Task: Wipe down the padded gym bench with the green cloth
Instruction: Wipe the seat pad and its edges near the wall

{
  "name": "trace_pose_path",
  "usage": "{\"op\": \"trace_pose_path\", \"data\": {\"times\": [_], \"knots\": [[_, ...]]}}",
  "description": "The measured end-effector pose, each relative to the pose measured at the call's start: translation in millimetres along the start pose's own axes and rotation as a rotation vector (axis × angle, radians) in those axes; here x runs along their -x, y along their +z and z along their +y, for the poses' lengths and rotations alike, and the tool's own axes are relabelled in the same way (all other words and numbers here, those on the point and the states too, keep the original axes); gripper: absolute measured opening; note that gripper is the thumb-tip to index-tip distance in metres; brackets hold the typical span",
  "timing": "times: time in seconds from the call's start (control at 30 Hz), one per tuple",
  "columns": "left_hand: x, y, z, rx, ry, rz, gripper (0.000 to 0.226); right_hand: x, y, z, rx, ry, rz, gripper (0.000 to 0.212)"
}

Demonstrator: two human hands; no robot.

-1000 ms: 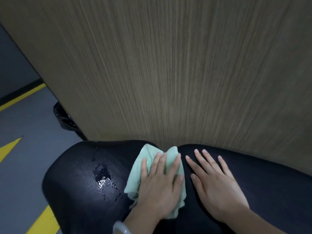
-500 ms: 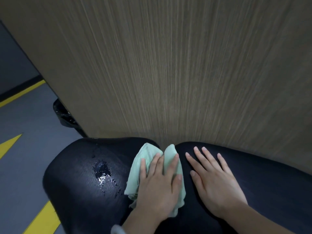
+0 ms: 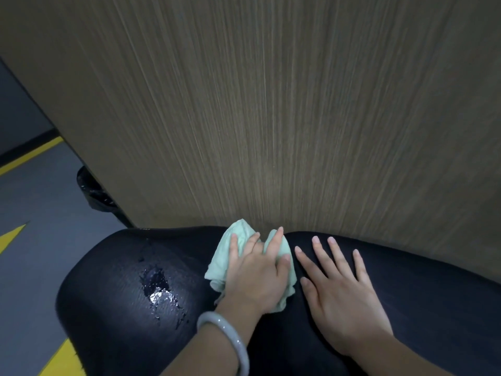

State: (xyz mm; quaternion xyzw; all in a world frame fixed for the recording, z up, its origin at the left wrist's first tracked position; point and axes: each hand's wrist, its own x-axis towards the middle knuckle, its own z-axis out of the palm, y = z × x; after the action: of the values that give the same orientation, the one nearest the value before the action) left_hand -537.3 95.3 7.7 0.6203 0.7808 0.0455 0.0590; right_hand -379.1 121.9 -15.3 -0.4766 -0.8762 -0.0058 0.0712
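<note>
Your left hand (image 3: 256,278) lies flat on the green cloth (image 3: 233,256), fingers straight and spread, pressing it onto the black bench pad (image 3: 433,294) near the pad's far edge at 12 o'clock. Your right hand (image 3: 341,297) rests palm down on the bare pad just beside the cloth at 3 o'clock, fingers apart and holding nothing. At 9 o'clock from the cloth a wet patch (image 3: 160,291) shines on the pad, a pale bangle (image 3: 225,340) circles your left wrist, and a wood-grain panel (image 3: 271,118) rises behind the bench

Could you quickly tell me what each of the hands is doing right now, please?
Left hand: open, fingers straight, pressing the green cloth onto the bench.
Right hand: open, flat on the bench pad, holding nothing.
</note>
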Motion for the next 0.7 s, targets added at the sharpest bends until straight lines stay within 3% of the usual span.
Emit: {"op": "trace_pose_path", "data": {"times": [0.2,0.4,0.6,0.7], "knots": [[48.4,8.0,-9.7,0.002,0.007,0.083,0.054,1.1,0.1,-0.1,0.013,0.014,-0.025,0.058],[91.1,15.8,-18.9,-0.013,0.053,0.055,0.059,2.1,-0.5,-2.4,0.013,0.017,-0.021,0.058],[51.8,15.2,-13.8,-0.040,0.038,0.079,0.054,2.2,1.1,-1.9,-0.003,0.013,-0.001,0.056],[28.3,5.2,-8.2,-0.013,0.007,0.004,0.064,2.4,1.3,-2.0,-0.007,0.016,0.004,0.057]]}}
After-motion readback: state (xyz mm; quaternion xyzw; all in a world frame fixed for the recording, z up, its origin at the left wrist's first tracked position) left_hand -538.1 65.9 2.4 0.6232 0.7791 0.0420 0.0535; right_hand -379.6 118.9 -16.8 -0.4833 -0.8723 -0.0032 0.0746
